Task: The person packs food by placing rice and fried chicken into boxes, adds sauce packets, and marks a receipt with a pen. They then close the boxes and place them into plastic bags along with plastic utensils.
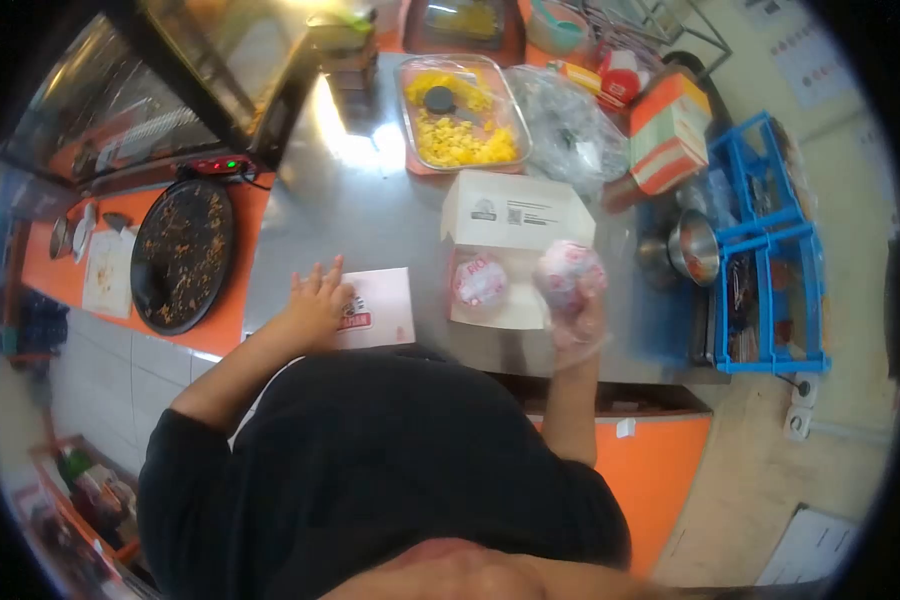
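My right hand (578,315), in a clear plastic glove, grips a round paper-wrapped bundle (568,270) with a pink print. It is held over the right part of an open cardboard food box (520,203), whose lid stands up at the back. A second wrapped bundle (481,281) sits in the left part of the box. What is inside the wrappings is hidden. To the left, my bare left hand (322,303) lies with spread fingers on the left edge of a flat pale pink printed box or card (382,308).
Behind the food box is a clear tub (515,160) of yellow food. A plastic bag (575,125) and an orange-and-white carton (670,135) lie to its right. Blue racks (770,295) and a metal bowl (694,248) stand at right, a round black tray (185,250) at left.
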A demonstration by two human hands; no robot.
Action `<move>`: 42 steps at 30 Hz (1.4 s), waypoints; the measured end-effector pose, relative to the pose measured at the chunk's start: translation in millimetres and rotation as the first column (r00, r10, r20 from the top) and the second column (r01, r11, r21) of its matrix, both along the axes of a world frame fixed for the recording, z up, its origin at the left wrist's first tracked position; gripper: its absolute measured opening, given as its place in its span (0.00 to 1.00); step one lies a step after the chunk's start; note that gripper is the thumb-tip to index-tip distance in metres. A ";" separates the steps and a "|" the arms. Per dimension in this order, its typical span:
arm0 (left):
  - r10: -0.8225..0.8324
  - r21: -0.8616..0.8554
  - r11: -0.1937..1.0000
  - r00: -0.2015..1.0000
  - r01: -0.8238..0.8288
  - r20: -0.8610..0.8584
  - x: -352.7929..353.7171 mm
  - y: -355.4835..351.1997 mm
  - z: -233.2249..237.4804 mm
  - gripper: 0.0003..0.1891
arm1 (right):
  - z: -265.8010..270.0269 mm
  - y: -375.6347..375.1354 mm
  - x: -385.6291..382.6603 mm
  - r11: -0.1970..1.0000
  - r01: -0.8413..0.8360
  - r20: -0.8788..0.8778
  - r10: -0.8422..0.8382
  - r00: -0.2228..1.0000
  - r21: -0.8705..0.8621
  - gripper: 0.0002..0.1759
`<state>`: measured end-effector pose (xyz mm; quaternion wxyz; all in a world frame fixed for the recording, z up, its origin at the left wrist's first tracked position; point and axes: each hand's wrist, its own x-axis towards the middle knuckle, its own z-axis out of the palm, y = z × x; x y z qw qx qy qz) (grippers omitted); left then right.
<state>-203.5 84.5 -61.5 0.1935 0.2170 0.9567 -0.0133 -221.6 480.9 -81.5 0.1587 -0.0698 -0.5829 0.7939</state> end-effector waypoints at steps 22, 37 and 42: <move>-0.366 0.560 0.728 0.468 -0.395 0.805 -64.9 -52.4 102.3 0.27 | 101.0 -43.8 64.1 0.684 -0.431 -0.295 0.315 0.902 -0.588 0.30; 0.313 0.742 0.671 0.898 0.021 -0.308 -36.8 -159.2 114.2 0.21 | 17.3 -304.4 -68.5 -0.300 -0.675 0.699 0.554 0.452 0.674 0.30; 0.842 0.762 0.321 0.537 -0.562 0.041 208.4 -370.3 -28.1 0.15 | 26.7 -322.2 -34.1 -0.089 -0.650 0.654 0.021 0.756 0.755 0.28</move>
